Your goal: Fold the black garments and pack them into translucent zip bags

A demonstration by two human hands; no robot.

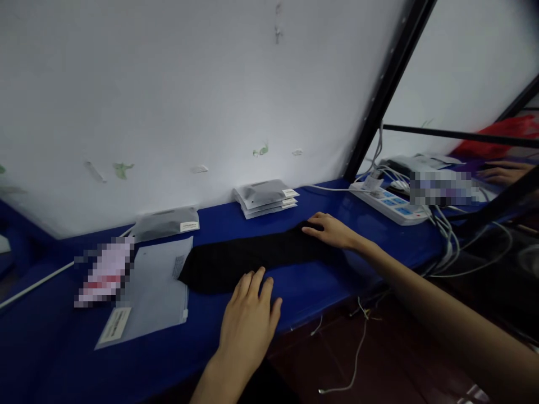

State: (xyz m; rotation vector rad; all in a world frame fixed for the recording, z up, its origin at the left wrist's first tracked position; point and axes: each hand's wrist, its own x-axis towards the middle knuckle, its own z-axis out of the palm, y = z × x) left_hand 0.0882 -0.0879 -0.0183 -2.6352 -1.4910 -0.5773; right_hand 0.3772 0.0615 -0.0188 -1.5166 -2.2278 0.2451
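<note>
A long, flat piece of black cloth (248,258) lies across the blue tabletop; which garment it is, I cannot tell. My left hand (250,314) rests palm down at its near edge, fingers stretched out and fingertips touching the fabric. At the cloth's right end, my right hand (326,230) has thumb and fingers closed on the fabric. The left end of the cloth overlaps a flat, frosted zip bag (158,292) with a white barcode label on its lower left corner.
Filled grey bags lie by the wall: one packet (164,224) at left and a stack (265,196) in the middle. A power strip (389,202) with tangled cables sits at right, near a black metal post (385,95). Another person's hand (503,171) shows beyond.
</note>
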